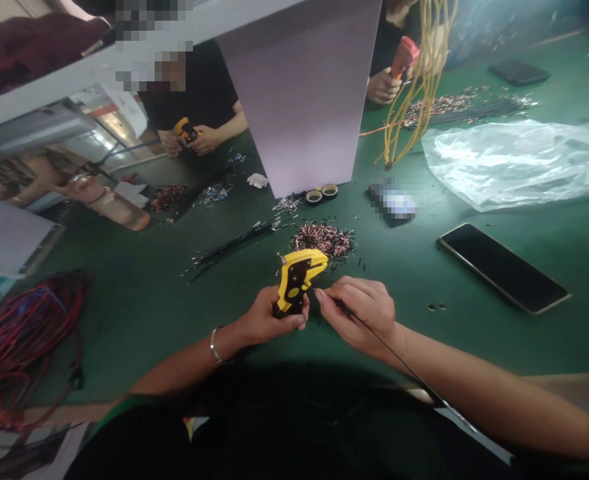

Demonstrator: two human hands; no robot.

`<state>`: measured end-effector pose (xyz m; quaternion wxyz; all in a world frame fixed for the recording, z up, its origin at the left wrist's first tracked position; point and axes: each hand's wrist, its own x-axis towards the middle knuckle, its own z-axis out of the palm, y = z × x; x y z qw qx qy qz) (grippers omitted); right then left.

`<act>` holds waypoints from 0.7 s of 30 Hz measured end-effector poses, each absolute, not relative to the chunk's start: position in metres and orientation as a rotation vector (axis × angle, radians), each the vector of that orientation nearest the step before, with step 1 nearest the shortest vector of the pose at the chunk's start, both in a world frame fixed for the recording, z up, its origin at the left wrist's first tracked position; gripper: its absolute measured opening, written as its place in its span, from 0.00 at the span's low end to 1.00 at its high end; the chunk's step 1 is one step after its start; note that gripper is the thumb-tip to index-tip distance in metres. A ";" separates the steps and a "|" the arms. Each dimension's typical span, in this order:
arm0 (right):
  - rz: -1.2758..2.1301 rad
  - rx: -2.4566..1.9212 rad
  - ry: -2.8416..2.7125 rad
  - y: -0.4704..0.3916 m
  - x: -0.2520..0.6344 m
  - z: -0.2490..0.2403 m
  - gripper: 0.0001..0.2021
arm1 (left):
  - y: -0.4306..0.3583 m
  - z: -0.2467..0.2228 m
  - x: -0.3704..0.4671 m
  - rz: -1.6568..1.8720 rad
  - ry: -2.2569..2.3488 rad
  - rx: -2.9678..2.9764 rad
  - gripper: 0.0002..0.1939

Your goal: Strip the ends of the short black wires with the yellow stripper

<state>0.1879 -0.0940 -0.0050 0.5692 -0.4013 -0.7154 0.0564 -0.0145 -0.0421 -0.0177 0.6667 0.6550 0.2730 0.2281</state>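
My left hand (264, 317) is wrapped round the handles of a yellow and black wire stripper (291, 283), its jaws up and to the right. Close by on the right, my right hand (357, 310) pinches a thin black wire (389, 347) between thumb and fingers. The wire trails back along my right forearm towards the table's front edge. Its front end, at my fingertips, is too small to make out and sits just apart from the stripper. Behind the stripper lies a heap of short copper and black offcuts (324, 239). A bundle of black wires (237, 247) lies to the left.
A phone (504, 267) and a clear plastic bag (519, 163) lie at right. Two tape rolls (321, 194) are near the upright panel (304, 93). Red and blue cables (29, 340) are piled at left, near a bottle (111, 203). Co-workers' hands hold tools across the table.
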 end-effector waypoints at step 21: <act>0.298 -1.007 -1.622 -0.093 0.188 -0.005 0.12 | -0.039 -0.023 -0.014 0.553 0.821 1.314 0.15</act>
